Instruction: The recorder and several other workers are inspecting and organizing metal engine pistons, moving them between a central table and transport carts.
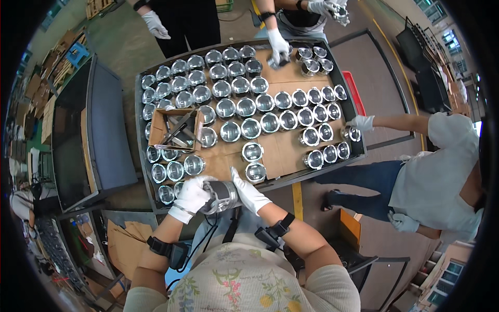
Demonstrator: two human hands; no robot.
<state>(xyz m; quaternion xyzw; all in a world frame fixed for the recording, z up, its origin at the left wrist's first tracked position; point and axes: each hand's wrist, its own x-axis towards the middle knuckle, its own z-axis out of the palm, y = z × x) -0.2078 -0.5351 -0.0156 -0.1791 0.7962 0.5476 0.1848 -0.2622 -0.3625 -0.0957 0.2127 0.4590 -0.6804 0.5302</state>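
Hands: left hand (191, 198) and right hand (249, 193) in white gloves
Wrists: black bands (169, 248), cables attached
Top: pale floral print, apparently short-sleeved

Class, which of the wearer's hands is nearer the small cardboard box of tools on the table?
Left. The left hand lies just below the cardboard box; the right hand is farther right.

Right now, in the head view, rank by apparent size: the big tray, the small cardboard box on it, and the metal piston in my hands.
1. Big tray
2. Small cardboard box
3. Metal piston, though its nearness to the camera inflates it; box and piston look fairly close.
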